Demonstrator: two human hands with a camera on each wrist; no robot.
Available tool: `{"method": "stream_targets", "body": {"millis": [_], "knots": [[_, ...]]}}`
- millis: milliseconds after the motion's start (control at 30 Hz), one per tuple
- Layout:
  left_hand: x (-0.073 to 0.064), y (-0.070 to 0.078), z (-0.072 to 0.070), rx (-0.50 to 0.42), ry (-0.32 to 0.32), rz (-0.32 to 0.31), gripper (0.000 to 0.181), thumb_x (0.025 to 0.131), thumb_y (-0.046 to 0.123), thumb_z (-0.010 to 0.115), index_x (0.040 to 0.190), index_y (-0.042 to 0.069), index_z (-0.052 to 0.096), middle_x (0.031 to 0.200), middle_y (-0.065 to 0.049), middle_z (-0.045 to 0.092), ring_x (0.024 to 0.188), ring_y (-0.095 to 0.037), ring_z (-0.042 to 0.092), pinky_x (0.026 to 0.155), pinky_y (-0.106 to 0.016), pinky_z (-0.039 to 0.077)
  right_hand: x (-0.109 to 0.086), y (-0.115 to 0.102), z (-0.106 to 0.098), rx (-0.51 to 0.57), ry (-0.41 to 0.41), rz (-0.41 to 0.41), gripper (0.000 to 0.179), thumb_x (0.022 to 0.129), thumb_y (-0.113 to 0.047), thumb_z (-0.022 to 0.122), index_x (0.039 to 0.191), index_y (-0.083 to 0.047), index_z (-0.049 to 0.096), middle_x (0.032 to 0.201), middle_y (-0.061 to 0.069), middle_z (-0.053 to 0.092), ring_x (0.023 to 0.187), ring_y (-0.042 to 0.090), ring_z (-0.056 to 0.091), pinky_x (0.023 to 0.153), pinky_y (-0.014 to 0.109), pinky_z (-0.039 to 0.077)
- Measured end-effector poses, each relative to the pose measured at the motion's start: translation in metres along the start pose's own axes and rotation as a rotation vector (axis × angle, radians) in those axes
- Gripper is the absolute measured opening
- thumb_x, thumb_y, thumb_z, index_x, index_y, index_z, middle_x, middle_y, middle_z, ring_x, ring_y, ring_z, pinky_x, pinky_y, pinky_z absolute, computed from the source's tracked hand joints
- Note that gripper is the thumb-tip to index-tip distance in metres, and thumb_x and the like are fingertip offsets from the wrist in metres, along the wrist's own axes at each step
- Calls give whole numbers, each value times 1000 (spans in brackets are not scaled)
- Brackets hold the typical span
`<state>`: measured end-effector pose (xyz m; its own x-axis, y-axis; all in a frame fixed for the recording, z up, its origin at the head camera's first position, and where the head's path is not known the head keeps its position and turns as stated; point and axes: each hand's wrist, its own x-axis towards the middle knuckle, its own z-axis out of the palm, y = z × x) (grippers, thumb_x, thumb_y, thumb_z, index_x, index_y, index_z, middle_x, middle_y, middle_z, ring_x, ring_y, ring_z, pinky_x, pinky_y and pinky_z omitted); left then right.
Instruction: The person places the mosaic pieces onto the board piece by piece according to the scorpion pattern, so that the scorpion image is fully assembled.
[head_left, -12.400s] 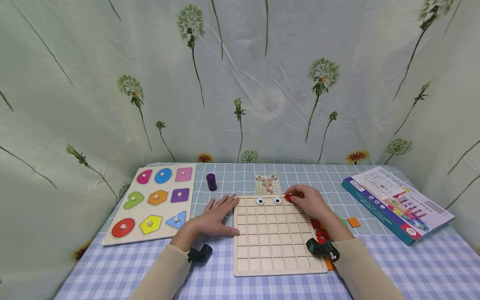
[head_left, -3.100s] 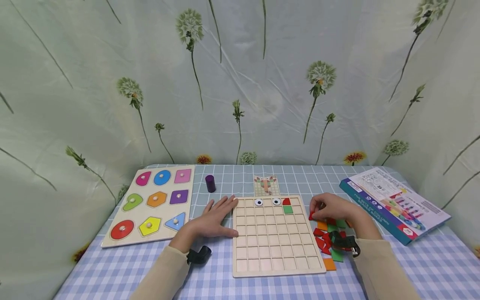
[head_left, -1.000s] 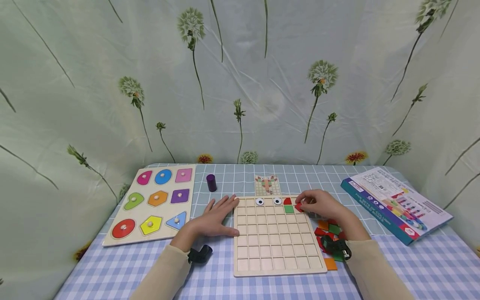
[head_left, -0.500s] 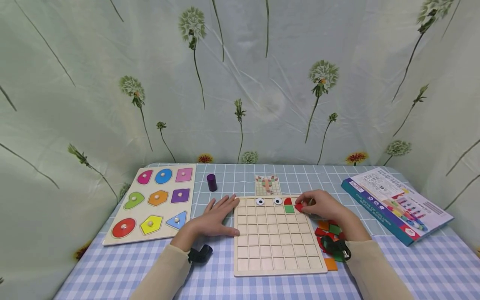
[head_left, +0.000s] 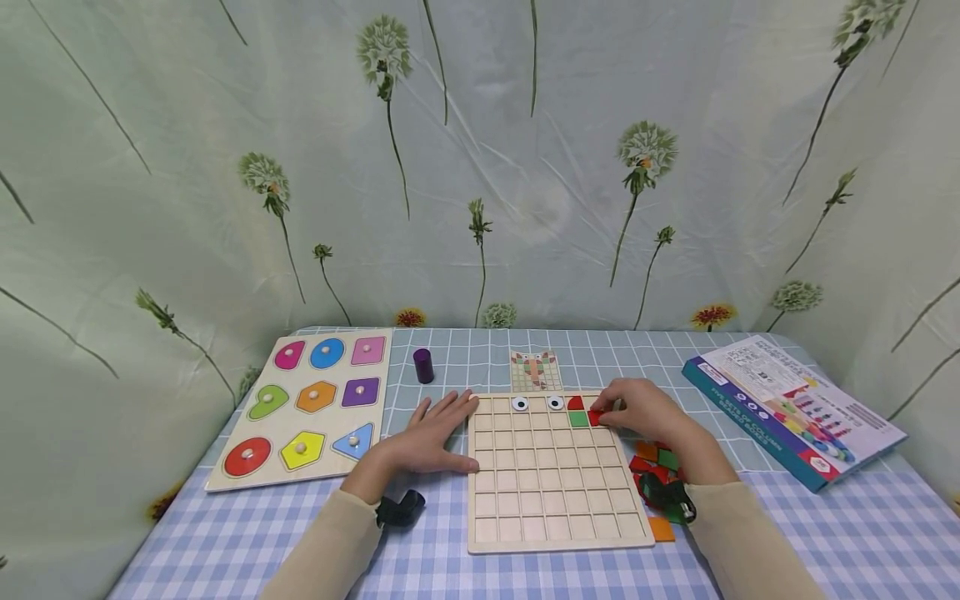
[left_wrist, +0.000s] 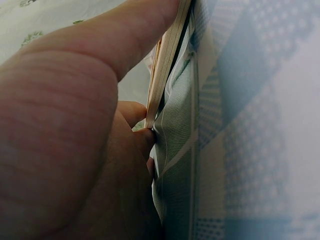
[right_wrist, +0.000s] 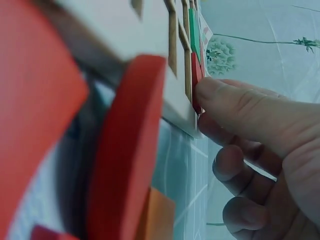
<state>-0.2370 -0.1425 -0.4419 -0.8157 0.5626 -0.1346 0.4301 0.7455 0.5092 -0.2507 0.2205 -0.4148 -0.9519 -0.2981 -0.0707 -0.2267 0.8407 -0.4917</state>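
Note:
A square wooden grid board [head_left: 523, 505] lies in front of me. My left hand [head_left: 423, 440] is spread flat beside it, with fingertips and thumb at its left edge. My right hand [head_left: 643, 412] pinches a small red tile [head_left: 595, 417] at the right end of the second row; in the right wrist view, the thumb lies against this tile, level with the board's surface. Left of it sits a green square tile [head_left: 578, 419], with a red quarter-circle tile [head_left: 575, 403] just above. Two eye tiles, one left [head_left: 520, 403] and one right [head_left: 555, 403], fill other top-row cells.
Loose red, green and orange tiles [head_left: 661, 528] lie along the board's right side, partly under my right wrist. A picture card [head_left: 534, 372] stands behind the board. Around it are a knobbed shape puzzle [head_left: 300, 417], a purple cylinder [head_left: 423, 366] and a box [head_left: 795, 408].
The green tile has joined the board since the first frame. My right hand has carried the red tile from the pile and turned it to line up with the cell. The left hand stays put.

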Motion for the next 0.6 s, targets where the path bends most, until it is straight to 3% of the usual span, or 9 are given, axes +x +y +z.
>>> {"method": "stream_targets", "body": {"millis": [167,333,600], "knots": [[0,0,0,-1,0,5,100,85,54,73,161,18,19,170,-3,13,158,-29,3,124,-60,-4,-2,0,-3,19,-21,0,15,88,-14,76,103,-17,79,100,1,70,89,17,56,79,32,55],[0,0,0,-3,1,6,100,85,54,73,161,18,19,170,-3,13,158,-29,3,124,-60,-4,-5,4,-8,83,-53,-2,22,91,-14,72,114,-15,75,106,5,71,87,17,56,73,28,54],[0,0,0,2,-2,-1,100,85,54,73,161,19,19,170,-3,12,158,-29,3,124,-61,-4,-7,13,-17,158,-98,2,33,94,-27,70,126,-17,69,105,2,71,85,16,60,73,27,53]]}}
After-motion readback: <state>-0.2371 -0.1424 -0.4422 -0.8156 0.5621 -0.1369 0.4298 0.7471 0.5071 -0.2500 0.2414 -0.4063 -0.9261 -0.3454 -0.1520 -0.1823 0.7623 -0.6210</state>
